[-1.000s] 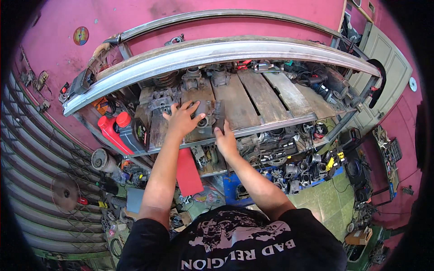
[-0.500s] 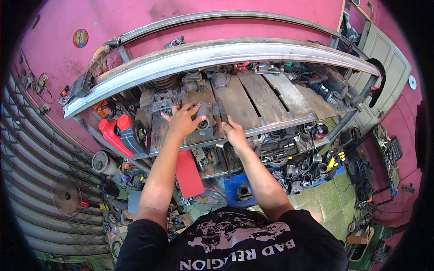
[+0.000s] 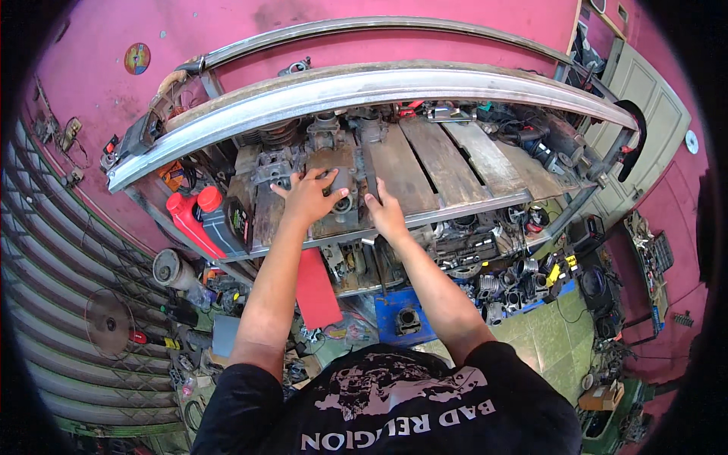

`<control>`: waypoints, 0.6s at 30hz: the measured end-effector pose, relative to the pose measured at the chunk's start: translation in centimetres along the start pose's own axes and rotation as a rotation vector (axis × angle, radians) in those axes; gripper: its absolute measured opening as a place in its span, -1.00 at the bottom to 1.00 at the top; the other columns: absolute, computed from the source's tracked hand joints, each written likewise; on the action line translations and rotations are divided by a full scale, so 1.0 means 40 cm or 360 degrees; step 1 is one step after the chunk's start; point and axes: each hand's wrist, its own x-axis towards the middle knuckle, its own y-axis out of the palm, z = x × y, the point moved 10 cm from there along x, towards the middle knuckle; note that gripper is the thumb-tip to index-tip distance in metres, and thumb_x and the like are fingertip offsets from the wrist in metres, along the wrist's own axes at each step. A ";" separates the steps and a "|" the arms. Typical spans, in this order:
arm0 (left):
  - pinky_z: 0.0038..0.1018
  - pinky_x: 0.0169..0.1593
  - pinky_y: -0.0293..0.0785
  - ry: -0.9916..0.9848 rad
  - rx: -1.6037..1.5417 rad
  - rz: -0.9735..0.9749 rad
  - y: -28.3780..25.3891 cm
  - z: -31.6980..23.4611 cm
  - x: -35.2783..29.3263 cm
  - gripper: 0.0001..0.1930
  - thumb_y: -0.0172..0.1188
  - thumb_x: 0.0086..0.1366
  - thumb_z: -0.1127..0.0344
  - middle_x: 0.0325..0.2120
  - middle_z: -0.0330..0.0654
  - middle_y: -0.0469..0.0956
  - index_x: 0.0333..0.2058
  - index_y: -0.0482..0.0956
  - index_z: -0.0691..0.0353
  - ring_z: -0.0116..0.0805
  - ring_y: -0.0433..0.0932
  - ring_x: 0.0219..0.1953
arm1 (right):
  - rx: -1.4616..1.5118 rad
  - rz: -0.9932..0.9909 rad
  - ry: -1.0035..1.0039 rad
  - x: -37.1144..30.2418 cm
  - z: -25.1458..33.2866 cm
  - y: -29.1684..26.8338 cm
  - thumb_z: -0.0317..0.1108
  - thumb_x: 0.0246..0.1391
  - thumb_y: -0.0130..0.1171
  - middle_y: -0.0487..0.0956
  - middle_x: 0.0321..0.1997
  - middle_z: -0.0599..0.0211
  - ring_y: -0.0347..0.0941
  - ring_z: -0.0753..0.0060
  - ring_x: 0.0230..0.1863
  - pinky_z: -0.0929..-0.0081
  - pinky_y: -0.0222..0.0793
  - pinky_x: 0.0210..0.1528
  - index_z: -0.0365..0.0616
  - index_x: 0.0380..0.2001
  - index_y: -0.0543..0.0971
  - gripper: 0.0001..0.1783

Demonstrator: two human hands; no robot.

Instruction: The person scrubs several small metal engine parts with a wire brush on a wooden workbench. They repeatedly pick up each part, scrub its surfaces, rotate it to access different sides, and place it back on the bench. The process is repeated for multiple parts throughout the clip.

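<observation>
On the wooden bench top, my left hand [image 3: 305, 201] lies with its fingers spread over a grey metal engine casting [image 3: 345, 205]. The thumb and forefinger straddle a dark flat face of that part, and a round opening shows below the thumb. My right hand [image 3: 388, 212] is beside the casting, thumb and forefinger on a dark, narrow, flat bar [image 3: 372, 173]. The bar stretches away from me along the casting's right side; its exact kind is unclear. Left of my left hand sits another grey casting [image 3: 274, 168].
A metal rail [image 3: 394, 85] crosses above the bench [image 3: 447, 155]. More engine parts [image 3: 326, 133] stand at the back. Red and black oil bottles [image 3: 220, 220] are at the left end. Below are a red panel [image 3: 317, 288], a blue mat [image 3: 388, 315] and several cylinder parts [image 3: 516, 292].
My right hand has shifted slightly, its forefinger now stretched forward along the dark bar. My left hand stays on the casting, with its fingers moved a little.
</observation>
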 end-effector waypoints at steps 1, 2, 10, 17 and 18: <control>0.78 0.30 -0.40 -0.0019 -0.0012 0.0003 -0.002 0.004 0.000 -0.33 0.22 0.25 -0.45 0.40 -0.41 0.39 0.30 0.55 -0.46 0.09 0.17 0.48 | -0.0025 0.0008 0.0111 -0.017 -0.014 0.005 -0.22 0.41 0.12 0.66 0.03 -0.31 0.61 -0.23 0.14 0.15 0.44 0.23 -0.25 0.48 0.22 -0.31; 0.79 0.29 -0.41 -0.0019 -0.0011 -0.0005 -0.003 0.002 0.005 -0.32 0.22 0.24 -0.46 0.39 -0.39 0.39 0.29 0.56 -0.45 0.09 0.18 0.48 | -0.0042 -0.0035 -0.0084 -0.054 0.017 0.002 -0.22 0.40 0.12 0.66 0.02 -0.34 0.62 -0.27 0.10 0.12 0.47 0.19 -0.23 0.50 0.18 -0.28; 0.83 0.26 -0.44 -0.0086 -0.0086 -0.0061 -0.019 0.007 -0.018 -0.29 0.28 0.19 -0.45 0.34 -0.31 0.45 0.25 0.62 -0.33 0.10 0.23 0.43 | -0.0116 -0.0092 0.0297 -0.431 0.077 0.074 -0.18 0.36 0.13 0.67 -0.32 -0.29 0.64 -0.45 -0.30 -0.20 0.53 -0.24 -0.13 0.52 0.05 -0.20; 0.85 0.21 -0.42 -0.0076 0.0031 -0.0159 -0.007 -0.039 -0.054 -0.29 0.28 0.19 -0.45 0.25 -0.23 0.46 0.27 0.60 -0.36 0.14 0.32 0.36 | -0.0023 -0.0126 0.0239 -0.073 -0.061 -0.006 -0.18 0.36 0.12 0.69 -0.18 -0.27 0.66 -0.37 -0.22 -0.07 0.54 -0.11 -0.21 0.36 0.31 -0.40; 0.85 0.22 -0.40 -0.0056 0.0075 -0.0103 -0.014 -0.046 -0.066 -0.37 0.33 0.25 -0.29 0.26 -0.22 0.44 0.29 0.58 -0.39 0.11 0.33 0.36 | 0.0196 0.0014 0.0407 -0.071 -0.065 0.004 -0.17 0.37 0.12 0.69 -0.22 -0.21 0.68 -0.28 -0.21 -0.03 0.55 -0.12 -0.21 0.35 0.29 -0.40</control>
